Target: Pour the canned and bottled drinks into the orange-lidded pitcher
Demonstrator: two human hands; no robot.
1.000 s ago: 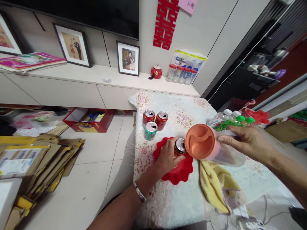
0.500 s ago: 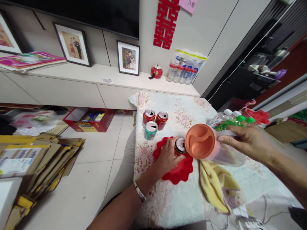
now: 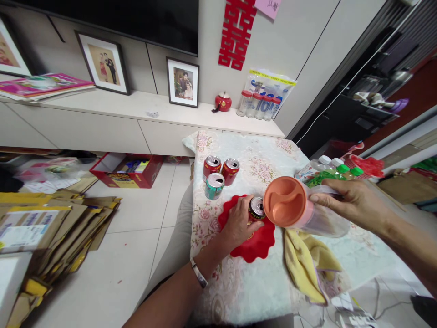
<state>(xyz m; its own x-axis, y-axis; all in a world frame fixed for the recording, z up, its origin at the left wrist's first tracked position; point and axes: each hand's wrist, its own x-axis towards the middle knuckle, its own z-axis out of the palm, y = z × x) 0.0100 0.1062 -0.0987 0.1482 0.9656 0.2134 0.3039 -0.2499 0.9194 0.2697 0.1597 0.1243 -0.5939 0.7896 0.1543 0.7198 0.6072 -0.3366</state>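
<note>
My left hand (image 3: 241,221) is wrapped round a dark-topped can (image 3: 256,207) that stands on a red scalloped plate (image 3: 254,248). Tilted on its side, a clear pitcher (image 3: 324,219) with an orange lid (image 3: 285,202) hangs from my right hand (image 3: 355,202), which is closed on its handle. The lid's edge is right beside the can's top; no liquid can be made out between them. Behind the plate, at its left, two red cans (image 3: 212,167) (image 3: 231,170) and a green can (image 3: 215,186) stand close together, all with opened tops.
A yellow cloth (image 3: 303,269) lies on the flowered tablecloth (image 3: 239,300), right of the plate. Bottles with white and green caps (image 3: 341,171) stand at the table's right edge. Behind is a white cabinet (image 3: 164,114) with frames, jars and a red pot (image 3: 223,102).
</note>
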